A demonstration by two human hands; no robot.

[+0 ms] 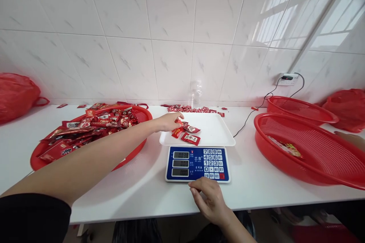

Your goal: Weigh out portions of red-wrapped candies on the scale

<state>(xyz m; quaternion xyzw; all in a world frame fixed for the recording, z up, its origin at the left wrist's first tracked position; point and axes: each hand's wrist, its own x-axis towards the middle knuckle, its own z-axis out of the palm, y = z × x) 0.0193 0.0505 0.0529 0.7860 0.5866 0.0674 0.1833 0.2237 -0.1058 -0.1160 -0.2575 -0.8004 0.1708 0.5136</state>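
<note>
My left hand point(170, 122) reaches over the white tray point(219, 129) of a weighing scale, fingers closed on a small red candy packet point(179, 124) that they partly hide. Beside it on the tray lie several more red candy packets point(191, 139), some overlapping. The scale's blue panel point(197, 164) faces me, and its top display point(181, 155) seems to read 0.038. Just in front of the keypad, my right hand point(209, 199) is loosely curled with nothing visible in it. At left, under my forearm, a red basket point(146, 115) is heaped with red packets point(105, 119).
At right, a red basket point(273, 163) holds a few packets point(286, 147); another basket point(299, 111) stands behind. Scattered packets point(185, 109) and a clear bottle point(197, 95) line the wall. A cord point(247, 119) runs to the socket point(288, 79). Another person's hand point(349, 138) is far right.
</note>
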